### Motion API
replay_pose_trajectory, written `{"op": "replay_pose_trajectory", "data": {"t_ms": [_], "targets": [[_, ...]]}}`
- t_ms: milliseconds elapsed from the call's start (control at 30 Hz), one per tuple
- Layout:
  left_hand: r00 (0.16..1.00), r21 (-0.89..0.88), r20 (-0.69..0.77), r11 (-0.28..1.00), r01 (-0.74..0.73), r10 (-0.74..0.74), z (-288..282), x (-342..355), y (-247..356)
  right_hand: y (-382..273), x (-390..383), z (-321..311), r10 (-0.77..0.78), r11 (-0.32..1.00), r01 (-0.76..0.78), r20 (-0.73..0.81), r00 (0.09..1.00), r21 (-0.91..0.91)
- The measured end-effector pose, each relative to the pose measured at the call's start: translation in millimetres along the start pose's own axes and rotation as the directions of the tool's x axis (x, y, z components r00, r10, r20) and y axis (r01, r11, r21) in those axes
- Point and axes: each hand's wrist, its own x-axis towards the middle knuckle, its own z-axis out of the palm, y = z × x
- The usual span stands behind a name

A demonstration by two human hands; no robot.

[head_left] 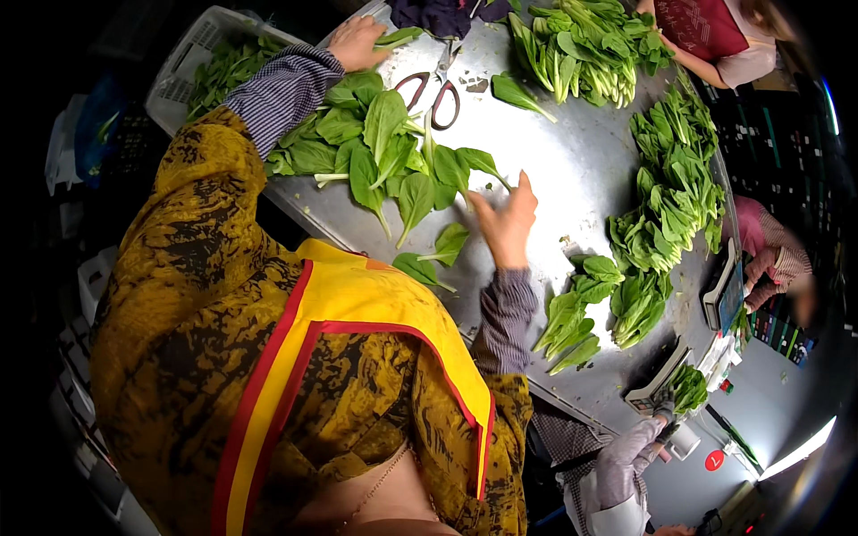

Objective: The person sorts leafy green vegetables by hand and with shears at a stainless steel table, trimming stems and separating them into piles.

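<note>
My left hand (357, 43) reaches out to the far left of the metal table, palm down with its fingers spread, beside a single green leaf (399, 37). My right hand (507, 221) is over the middle of the table, thumb and forefinger apart. Its thumb is close to the stems of a loose pile of leafy greens (384, 134), and one leaf's stem (500, 179) points at the gap between its fingers. Dark-handled scissors (440, 85) lie with their handles just past the pile. A few loose leaves (447, 243) rest left of my right wrist.
A white crate (174, 80) of greens stands at the far left. Bundled greens (581, 54) lie at the back, with a long row (670, 179) along the right edge and smaller bunches (572, 317) nearer. Scales (722, 295) line the right edge. Other people work around the table.
</note>
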Motion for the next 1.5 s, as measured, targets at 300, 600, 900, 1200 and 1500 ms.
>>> {"op": "replay_pose_trajectory", "data": {"t_ms": [300,600,900,1200,1500], "targets": [[0.968,0.016,0.067,0.97,0.243,-0.244,-76.4,-50.7,-17.8,-16.6,-3.1,40.5,0.035,0.993,-0.043,0.077,0.996,0.109],[0.77,-0.45,0.455,0.631,0.632,-0.447,-69.4,-160.7,62.2,-92.3,-7.1,56.2,0.02,0.944,-0.161,0.438,0.899,0.288],[0.81,-0.883,0.468,-0.177,0.434,-0.353,-94.9,-179.1,164.3,-136.8,-42.6,71.1,-0.218,0.667,-0.122,0.35,0.911,0.735],[0.778,-0.819,0.54,-0.413,0.398,-0.321,-82.5,-170.7,154.7,-123.7,-6.9,-1.1,-0.307,0.31,-0.653,0.722,0.619,0.692],[0.903,-0.894,0.33,0.215,0.392,-0.274,-80.3,-166.9,160.0,-86.0,12.4,-6.0,-0.012,0.683,-0.297,0.417,0.909,0.668]]}}
